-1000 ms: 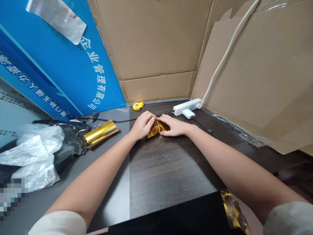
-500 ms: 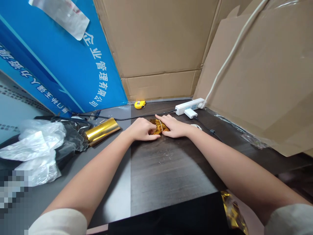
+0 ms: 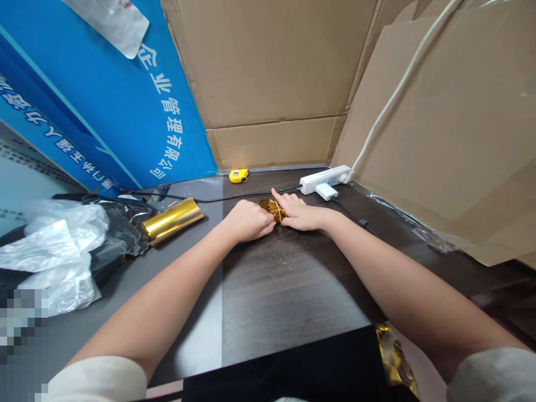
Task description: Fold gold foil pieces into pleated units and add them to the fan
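A bunch of gold foil strips (image 3: pixel 273 209) with a pale band around it lies on the dark wood-grain table between my two hands. My left hand (image 3: pixel 251 219) is closed on its left part, fingers curled under and thumb pressed along the near side. On the right side, my right hand (image 3: pixel 300 213) grips the bunch near the band, thumb on the near side and index finger stretched out beyond it. Most of the bunch is hidden by my fingers.
A roll of gold foil (image 3: pixel 175 221) lies at the left beside crumpled clear plastic (image 3: pixel 62 240). A yellow tape measure (image 3: pixel 238 176) and a white power strip (image 3: pixel 325 178) with a plugged-in adapter stand at the back. Cardboard (image 3: pixel 276 67) walls the far side.
My left hand has turned and closed further over the bunch, its thumb now nearer my right thumb. Less of the gold foil shows at its left. The right hand keeps its hold.
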### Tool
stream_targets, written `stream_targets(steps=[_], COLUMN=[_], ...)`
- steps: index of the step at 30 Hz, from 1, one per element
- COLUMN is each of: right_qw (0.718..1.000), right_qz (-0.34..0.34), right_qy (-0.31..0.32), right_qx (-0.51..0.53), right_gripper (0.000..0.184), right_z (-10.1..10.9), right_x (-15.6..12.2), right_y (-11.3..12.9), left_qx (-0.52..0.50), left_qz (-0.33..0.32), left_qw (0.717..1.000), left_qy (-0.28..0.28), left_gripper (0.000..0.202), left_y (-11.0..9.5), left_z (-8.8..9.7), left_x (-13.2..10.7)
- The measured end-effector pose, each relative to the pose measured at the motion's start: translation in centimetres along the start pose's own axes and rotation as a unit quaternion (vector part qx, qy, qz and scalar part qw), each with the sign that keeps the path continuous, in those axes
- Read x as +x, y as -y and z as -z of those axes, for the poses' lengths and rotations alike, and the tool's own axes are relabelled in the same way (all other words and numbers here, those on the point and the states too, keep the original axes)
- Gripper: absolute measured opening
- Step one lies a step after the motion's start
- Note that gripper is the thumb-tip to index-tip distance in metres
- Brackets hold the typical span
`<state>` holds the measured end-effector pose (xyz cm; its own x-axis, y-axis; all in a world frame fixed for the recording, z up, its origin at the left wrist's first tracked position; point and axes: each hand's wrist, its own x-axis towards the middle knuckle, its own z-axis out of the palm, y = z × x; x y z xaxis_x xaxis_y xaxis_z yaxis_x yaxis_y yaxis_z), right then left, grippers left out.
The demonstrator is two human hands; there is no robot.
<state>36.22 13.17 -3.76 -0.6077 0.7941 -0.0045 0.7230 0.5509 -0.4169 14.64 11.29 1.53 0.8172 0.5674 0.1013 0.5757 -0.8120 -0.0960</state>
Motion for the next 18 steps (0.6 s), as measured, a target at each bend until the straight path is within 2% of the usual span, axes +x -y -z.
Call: stream_targets(steps=[9,18], right_qw=[1.000,1.000], right_qz=[-0.001,-0.005], right_qy=[0.007,0.004], right_qx=[-0.007,-0.006], right_gripper=[0.096,0.098], right_z=[0.2,0.2], right_x=[-0.3,-0.3], right_y=[0.2,0.0], left_qx=[0.029,0.002], left_qz=[0.054,0.106], left_qw=[0.998,0.994], left_qy=[0.004,-0.021], left_gripper=[0.041,0.049], left_y=[-0.3,0.2], left_z=[-0.2,-1.7], left_x=[0.1,0.2])
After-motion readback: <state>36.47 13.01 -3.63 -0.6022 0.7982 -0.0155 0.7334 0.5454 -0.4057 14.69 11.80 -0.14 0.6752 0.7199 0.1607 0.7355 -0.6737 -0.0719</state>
